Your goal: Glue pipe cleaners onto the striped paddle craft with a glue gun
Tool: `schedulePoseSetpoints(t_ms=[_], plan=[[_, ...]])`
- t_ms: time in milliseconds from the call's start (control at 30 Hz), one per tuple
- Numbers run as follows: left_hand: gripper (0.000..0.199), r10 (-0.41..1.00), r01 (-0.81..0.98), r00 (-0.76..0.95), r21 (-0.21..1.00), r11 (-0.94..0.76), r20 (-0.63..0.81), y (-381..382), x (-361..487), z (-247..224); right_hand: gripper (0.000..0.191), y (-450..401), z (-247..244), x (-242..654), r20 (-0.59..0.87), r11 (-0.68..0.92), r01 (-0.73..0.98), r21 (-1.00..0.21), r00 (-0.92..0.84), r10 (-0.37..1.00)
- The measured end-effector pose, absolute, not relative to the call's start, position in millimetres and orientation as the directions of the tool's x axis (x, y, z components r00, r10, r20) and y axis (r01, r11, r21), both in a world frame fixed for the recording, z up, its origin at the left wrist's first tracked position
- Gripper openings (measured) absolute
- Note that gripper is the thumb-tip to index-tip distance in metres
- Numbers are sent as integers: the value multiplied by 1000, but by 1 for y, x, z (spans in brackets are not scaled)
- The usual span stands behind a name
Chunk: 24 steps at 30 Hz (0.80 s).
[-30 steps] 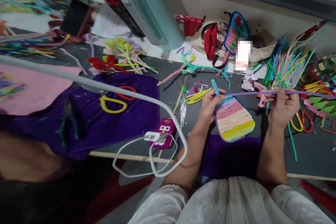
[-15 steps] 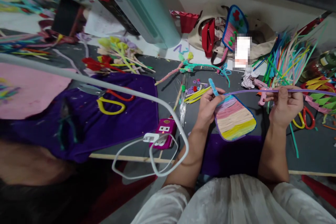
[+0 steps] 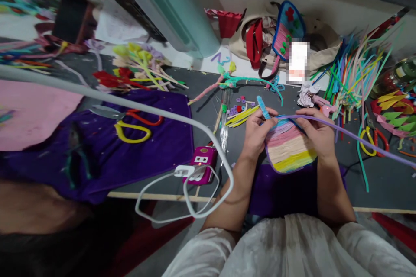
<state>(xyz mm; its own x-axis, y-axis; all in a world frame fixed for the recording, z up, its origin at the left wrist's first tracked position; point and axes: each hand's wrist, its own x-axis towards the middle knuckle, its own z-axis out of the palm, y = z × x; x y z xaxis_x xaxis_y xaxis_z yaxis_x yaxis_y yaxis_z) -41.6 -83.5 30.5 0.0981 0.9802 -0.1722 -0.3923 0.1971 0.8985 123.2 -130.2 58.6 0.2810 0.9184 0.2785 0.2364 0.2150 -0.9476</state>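
Observation:
My left hand [image 3: 258,133] is closed on the upper left corner of a rounded, striped panel [image 3: 287,150], banded in purple, pink, cream and yellow with a darker border. A fuzzy light-blue pipe cleaner piece [image 3: 262,106] sticks up by its thumb. Along the panel's top edge runs a long purple pipe cleaner [image 3: 355,135], trailing off to the right. My right hand [image 3: 320,133] pinches that strand at the panel's upper right edge; its fingertips are partly hidden. Beneath the panel lies a dark purple cloth [image 3: 282,194].
A white cable [image 3: 182,119] loops over a magenta power strip [image 3: 205,160] at left. Scissors [image 3: 368,140] and a pink glue gun [image 3: 323,104] lie at right, near a bundle of pipe cleaners [image 3: 352,75]. Pliers [image 3: 76,151] rest far left, beside another person's arm [image 3: 39,207].
My right hand has slid left along the purple pipe cleaner to the panel's edge, and the strand's free end now slopes down to the right. My left hand keeps its hold.

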Motion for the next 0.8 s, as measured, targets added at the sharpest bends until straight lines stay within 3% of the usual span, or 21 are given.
schedulePoseSetpoints(t_ms=[233, 800], plan=[[18, 982, -432, 152, 885, 171, -116, -88, -44, 34, 9, -132, 57, 114, 419, 305, 372, -877, 277, 865], [17, 988, -374, 112, 916, 142, -107, -92, -44, 40, 10, -131, 54, 111, 402, 286, 360, -888, 305, 863]])
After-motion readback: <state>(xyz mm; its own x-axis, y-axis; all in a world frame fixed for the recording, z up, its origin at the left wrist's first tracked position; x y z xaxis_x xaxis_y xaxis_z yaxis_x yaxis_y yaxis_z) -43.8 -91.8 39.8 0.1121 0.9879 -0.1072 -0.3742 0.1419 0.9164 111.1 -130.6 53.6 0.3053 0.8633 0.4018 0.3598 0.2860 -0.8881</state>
